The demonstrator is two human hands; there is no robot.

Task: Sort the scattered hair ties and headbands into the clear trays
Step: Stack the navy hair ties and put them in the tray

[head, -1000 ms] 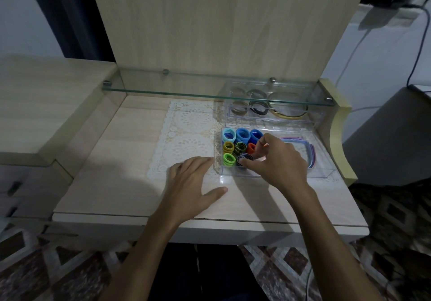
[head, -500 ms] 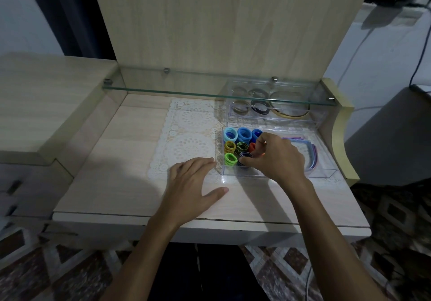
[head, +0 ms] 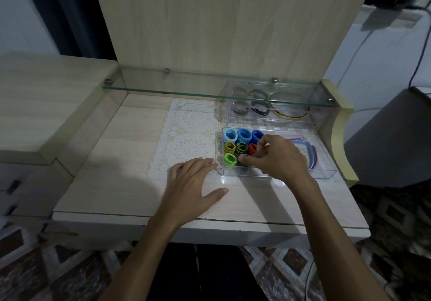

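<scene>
Reaching into the near clear tray [head: 326,176], the right hand [head: 277,158] curls its fingers round a dark hair tie [head: 242,162] beside the green bundle [head: 229,159], with blue bundles [head: 243,135] at its 11 o'clock. Lying flat with fingers spread at the tray's 8 o'clock, the left hand [head: 193,184] presses the desk [head: 116,172] and holds nothing. Headbands [head: 311,156] sit at the right hand's 3 o'clock.

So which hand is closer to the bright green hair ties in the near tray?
Right. The right hand is in the near tray, its thumb almost beside the bright green hair ties. The left hand lies flat on the desk outside the tray's left wall.
</scene>
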